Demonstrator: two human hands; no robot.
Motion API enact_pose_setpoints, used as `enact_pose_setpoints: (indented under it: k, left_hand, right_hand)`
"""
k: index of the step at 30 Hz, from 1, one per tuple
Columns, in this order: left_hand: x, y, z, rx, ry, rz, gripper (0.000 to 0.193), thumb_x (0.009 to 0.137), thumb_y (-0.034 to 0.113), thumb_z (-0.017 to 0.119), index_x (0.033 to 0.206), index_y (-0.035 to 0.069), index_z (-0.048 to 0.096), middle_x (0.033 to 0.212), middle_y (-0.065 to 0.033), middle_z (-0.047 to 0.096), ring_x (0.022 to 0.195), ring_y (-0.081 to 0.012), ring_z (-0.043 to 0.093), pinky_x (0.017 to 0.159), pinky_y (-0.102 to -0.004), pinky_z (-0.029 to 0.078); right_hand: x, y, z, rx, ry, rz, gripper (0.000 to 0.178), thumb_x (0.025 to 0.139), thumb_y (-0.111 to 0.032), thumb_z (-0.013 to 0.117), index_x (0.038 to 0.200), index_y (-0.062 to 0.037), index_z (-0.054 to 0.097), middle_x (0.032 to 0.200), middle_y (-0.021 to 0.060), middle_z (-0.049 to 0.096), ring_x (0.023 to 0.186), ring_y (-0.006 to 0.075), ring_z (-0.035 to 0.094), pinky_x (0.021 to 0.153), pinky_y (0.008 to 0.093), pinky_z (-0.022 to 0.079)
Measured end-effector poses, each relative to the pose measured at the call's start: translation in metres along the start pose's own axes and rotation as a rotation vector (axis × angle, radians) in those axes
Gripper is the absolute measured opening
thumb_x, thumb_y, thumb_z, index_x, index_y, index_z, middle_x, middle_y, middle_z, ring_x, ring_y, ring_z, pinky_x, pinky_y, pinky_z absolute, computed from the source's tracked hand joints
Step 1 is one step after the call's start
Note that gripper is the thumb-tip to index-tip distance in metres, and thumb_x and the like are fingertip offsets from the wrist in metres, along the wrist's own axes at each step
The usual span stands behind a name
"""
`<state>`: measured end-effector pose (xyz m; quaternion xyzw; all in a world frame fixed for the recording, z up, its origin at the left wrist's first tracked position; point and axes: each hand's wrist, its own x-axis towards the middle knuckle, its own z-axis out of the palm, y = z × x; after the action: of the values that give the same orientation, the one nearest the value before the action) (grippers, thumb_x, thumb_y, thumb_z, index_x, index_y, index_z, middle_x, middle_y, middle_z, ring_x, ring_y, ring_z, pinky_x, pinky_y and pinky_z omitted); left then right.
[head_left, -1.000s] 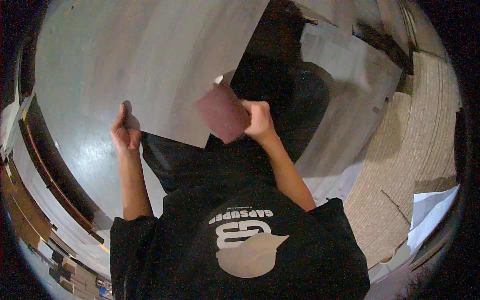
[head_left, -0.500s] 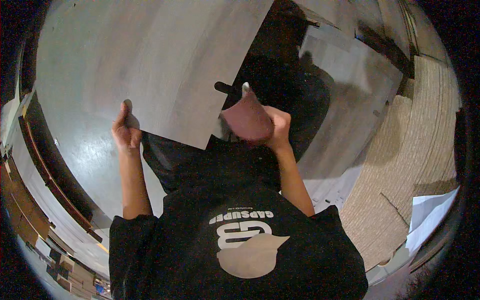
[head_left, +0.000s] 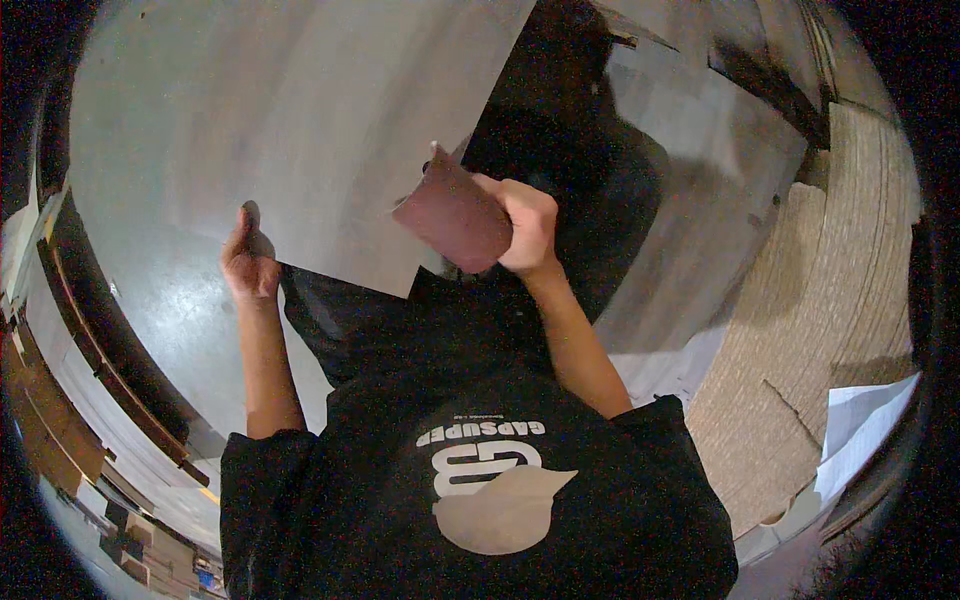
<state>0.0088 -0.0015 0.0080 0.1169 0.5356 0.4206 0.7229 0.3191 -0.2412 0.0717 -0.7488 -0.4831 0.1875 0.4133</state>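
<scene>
A large grey wood-grain board (head_left: 330, 130) lies slanted before me, its near edge over my lap. My left hand (head_left: 250, 265) grips that near edge, thumb on the top face and fingers hidden underneath. My right hand (head_left: 528, 225) is closed around a curled reddish-brown sheet that looks like sandpaper (head_left: 455, 218). The sheet hangs over the board's right edge near its close corner and partly covers a small dark cutout there. Whether the sheet touches the board, I cannot tell.
Another grey wood-grain panel (head_left: 690, 200) lies to the right. Beyond it is a stack of light brown textured boards (head_left: 775, 350), with white paper sheets (head_left: 865, 430) at its near end. Long boards and panels (head_left: 110, 340) line the left side.
My right hand has moved left and slightly away from me with the sandpaper, which now overlaps the board's right edge more. My left hand keeps its hold on the board.
</scene>
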Motion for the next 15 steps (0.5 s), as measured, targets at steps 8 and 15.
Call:
enact_pose_setpoints:
  k: [8,15]
  left_hand:
    - [-0.025,0.001,0.018,0.034,-0.164,-0.047,0.019,0.093,0.011,0.065,0.104,-0.004,0.070,0.108,-0.0134,0.072,0.108,-0.0227,0.065,0.100,-0.0322,0.048]
    - [0.001,0.001,-0.005,0.049,-0.118,-0.033,0.020,0.094,0.011,0.065,0.106,-0.004,0.070,0.109,-0.0121,0.072,0.109,-0.0208,0.065,0.100,-0.0316,0.048]
  right_hand:
    - [-0.007,-0.003,0.016,-0.027,0.148,0.011,0.044,0.071,-0.022,0.075,0.110,-0.0021,0.069,0.090,0.0172,0.072,0.079,0.0359,0.070,0.070,0.0425,0.055]
    - [-0.003,0.004,0.022,-0.079,0.156,-0.033,0.037,0.074,-0.009,0.074,0.109,0.0012,0.071,0.085,0.0215,0.069,0.073,0.0343,0.070,0.067,0.0355,0.055]
